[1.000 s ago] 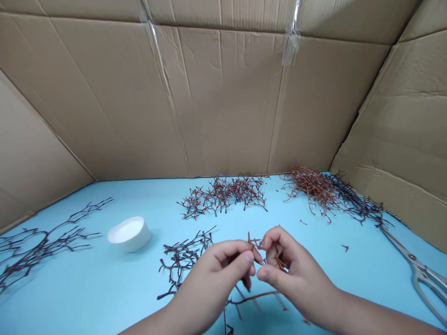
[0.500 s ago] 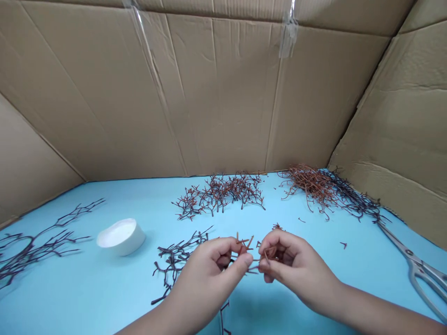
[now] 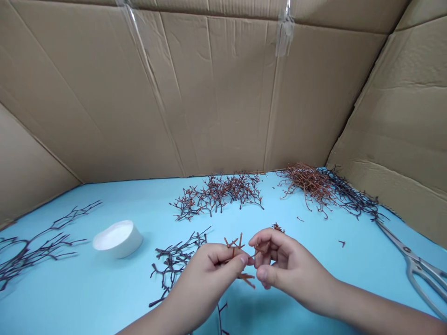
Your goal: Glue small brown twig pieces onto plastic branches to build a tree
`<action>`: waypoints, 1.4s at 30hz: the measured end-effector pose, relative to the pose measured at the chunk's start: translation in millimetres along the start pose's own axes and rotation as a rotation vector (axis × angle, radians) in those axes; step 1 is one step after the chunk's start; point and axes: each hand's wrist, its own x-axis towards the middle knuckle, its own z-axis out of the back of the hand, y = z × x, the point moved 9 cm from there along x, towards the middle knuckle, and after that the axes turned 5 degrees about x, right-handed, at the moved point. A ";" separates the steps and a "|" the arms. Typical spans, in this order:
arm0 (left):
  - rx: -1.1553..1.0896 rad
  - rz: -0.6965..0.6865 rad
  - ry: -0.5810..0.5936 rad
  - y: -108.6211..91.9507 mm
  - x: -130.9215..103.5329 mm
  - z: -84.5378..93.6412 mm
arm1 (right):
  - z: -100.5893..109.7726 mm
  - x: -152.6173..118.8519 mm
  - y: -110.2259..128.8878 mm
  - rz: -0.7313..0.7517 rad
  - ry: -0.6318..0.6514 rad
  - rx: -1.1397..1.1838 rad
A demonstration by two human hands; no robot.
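Low in the middle of the head view, my left hand [image 3: 213, 274] pinches a small reddish-brown twig [image 3: 234, 244] between thumb and forefinger; its short prongs stick out above and below the fingertips. Close on its right, my right hand [image 3: 284, 260] is curled around thin reddish-brown strands [image 3: 259, 249], its thumb a little apart from the fingers. Dark branched twigs [image 3: 174, 260] lie just left of my left hand. Under my wrist another dark twig [image 3: 220, 316] shows in part. A tiny brown cluster [image 3: 277, 227] sits behind my right hand.
Tipped twig pieces [image 3: 223, 190] lie at the back. Behind right are heaps of brown strands [image 3: 307, 181] and dark strands [image 3: 352, 197], with scissors [image 3: 412, 260] nearer. A white roll [image 3: 118, 239] and long branches [image 3: 45, 246] lie left. Cardboard walls [image 3: 223, 93] surround the blue surface [image 3: 118, 293].
My right hand's thumb has moved away from its forefinger. The twig in my left hand has turned, with prongs now showing below the thumb as well. The view has shifted slightly.
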 end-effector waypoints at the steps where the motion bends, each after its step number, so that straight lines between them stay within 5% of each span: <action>1: 0.019 -0.015 0.012 -1.2 -0.9 -1.5 | 0.4 -0.1 0.0 -0.007 -0.004 -0.003; 7: 0.110 -0.100 -0.009 -5.8 -7.0 -2.7 | 8.5 -2.4 8.7 -0.022 -0.049 -0.131; 16: 0.234 -0.360 -0.314 -33.0 -33.2 20.5 | 11.2 -12.6 26.3 0.078 -0.154 -0.053; 21: 0.173 -0.085 -0.664 -13.5 -37.4 68.4 | 60.8 -16.2 47.3 0.215 -0.385 0.097; 22: 0.218 -0.108 -0.584 -17.7 -30.9 61.8 | 65.1 -14.0 47.3 0.199 -0.394 0.032; 26: 0.470 -0.125 0.064 -19.0 -9.0 -6.2 | 44.1 1.5 32.2 0.085 -0.182 -0.233; 29: 0.510 -0.045 0.309 -9.2 -12.1 -30.8 | 20.9 2.8 27.8 0.108 -0.043 -0.396; 34: 0.491 -0.034 0.449 -10.3 -19.5 -37.5 | -23.5 -8.1 21.5 0.154 0.362 -0.587; 42: 0.466 -0.052 0.453 -12.1 -20.2 -39.7 | -32.8 -16.9 21.4 0.267 0.446 -0.820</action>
